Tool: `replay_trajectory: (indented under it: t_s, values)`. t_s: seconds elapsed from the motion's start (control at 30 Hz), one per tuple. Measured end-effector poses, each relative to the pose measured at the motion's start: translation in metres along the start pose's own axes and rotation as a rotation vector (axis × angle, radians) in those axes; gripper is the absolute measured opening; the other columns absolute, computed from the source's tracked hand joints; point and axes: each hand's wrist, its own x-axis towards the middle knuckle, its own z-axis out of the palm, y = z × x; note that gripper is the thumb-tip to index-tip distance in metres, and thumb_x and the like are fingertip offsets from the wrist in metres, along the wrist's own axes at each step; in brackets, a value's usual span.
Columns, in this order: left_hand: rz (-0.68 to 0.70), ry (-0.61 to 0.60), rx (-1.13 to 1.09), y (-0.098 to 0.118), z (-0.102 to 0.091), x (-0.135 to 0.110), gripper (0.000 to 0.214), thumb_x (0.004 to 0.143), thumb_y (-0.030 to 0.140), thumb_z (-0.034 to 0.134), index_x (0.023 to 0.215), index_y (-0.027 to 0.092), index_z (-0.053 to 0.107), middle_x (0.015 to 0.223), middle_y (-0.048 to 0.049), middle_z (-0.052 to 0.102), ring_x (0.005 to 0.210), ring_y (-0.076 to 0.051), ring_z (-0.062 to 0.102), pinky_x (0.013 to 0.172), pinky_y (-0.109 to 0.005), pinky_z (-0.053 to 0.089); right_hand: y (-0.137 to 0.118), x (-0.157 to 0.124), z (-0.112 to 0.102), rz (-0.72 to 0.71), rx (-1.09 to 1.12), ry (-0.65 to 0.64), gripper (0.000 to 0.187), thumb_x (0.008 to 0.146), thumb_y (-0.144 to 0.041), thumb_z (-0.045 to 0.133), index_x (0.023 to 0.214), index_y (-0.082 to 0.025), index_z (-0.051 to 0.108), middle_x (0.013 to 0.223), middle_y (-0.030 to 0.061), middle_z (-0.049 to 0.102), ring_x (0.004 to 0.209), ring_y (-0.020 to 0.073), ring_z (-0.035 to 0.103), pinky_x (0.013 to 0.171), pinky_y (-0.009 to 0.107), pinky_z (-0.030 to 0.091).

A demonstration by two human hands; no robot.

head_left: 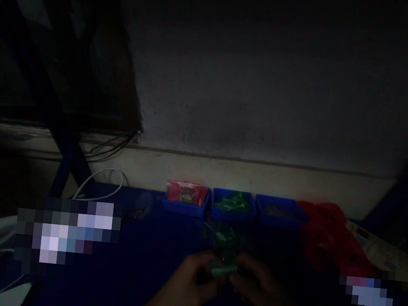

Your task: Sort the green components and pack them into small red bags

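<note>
Left hand (192, 278) pinches left end of green piece (224, 270); right hand (261, 282), right end; best held level, grip light

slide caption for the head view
Left hand and right hand hold a green piece in front of three blue trays.

A small, pale-green piece (224, 270) is being held roughly crosswise between the left hand (192, 279) and right hand (262, 281) over the blue counter (105, 278), its finer details blurring in dimness.
</note>
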Motion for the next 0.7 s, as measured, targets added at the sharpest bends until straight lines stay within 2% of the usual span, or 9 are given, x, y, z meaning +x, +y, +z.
replay_trajectory:
  t_s: [0.17, 0.3, 0.43, 0.57, 0.7]
  values:
    - [0.029, -0.009, -0.026, -0.003, -0.0015, -0.0003, 0.009, 0.074, 0.011, 0.058, 0.079, 0.015, 0.064, 0.072, 0.0021, 0.06, 0.068, -0.013, 0.051, 0.061, -0.02, 0.039, 0.0004, -0.0016, -0.0012, 0.024, -0.002, 0.004, 0.022, 0.078, -0.039, 0.057, 0.089, -0.021, 0.061, 0.077, -0.0005, 0.057, 0.068, 0.0151, 0.052, 0.061, 0.025, 0.04]
    - [-0.027, 0.062, 0.011, -0.0055, -0.003, 0.0, 0.005, 0.073, 0.015, 0.062, 0.078, 0.015, 0.064, 0.072, 0.0016, 0.06, 0.068, -0.013, 0.051, 0.061, -0.021, 0.038, -0.0007, -0.0024, -0.0017, 0.008, 0.009, 0.021, 0.024, 0.079, -0.041, 0.057, 0.093, -0.022, 0.062, 0.081, 0.0001, 0.059, 0.071, 0.0161, 0.053, 0.062, 0.026, 0.041]
    - [-0.01, 0.009, -0.019, -0.001, -0.0025, 0.0018, 0.008, 0.077, 0.022, 0.062, 0.08, 0.016, 0.066, 0.074, 0.0014, 0.064, 0.072, -0.014, 0.055, 0.064, -0.022, 0.039, -0.0017, -0.0014, -0.0018, -0.03, 0.029, 0.002, 0.019, 0.08, -0.038, 0.057, 0.088, -0.022, 0.062, 0.077, -0.0018, 0.057, 0.068, 0.0141, 0.051, 0.062, 0.024, 0.041]
    - [-0.018, -0.021, -0.064, 0.004, -0.0013, 0.0026, 0.013, 0.077, 0.022, 0.062, 0.088, 0.016, 0.066, 0.082, 0.0002, 0.067, 0.084, -0.018, 0.057, 0.073, -0.023, 0.04, -0.004, -0.0011, -0.0019, 0.009, 0.023, 0.006, 0.022, 0.079, -0.039, 0.057, 0.091, -0.021, 0.062, 0.077, -0.0011, 0.057, 0.068, 0.0147, 0.052, 0.061, 0.025, 0.041]
    - [-0.058, 0.01, 0.013, 0.0015, -0.0012, 0.0009, 0.012, 0.077, 0.024, 0.062, 0.082, 0.013, 0.065, 0.079, -0.0011, 0.066, 0.078, -0.017, 0.057, 0.068, -0.023, 0.04, -0.0067, -0.0019, -0.0018, 0.019, -0.007, 0.017, 0.021, 0.077, -0.039, 0.058, 0.085, -0.021, 0.063, 0.074, -0.0015, 0.057, 0.069, 0.0159, 0.053, 0.063, 0.025, 0.041]
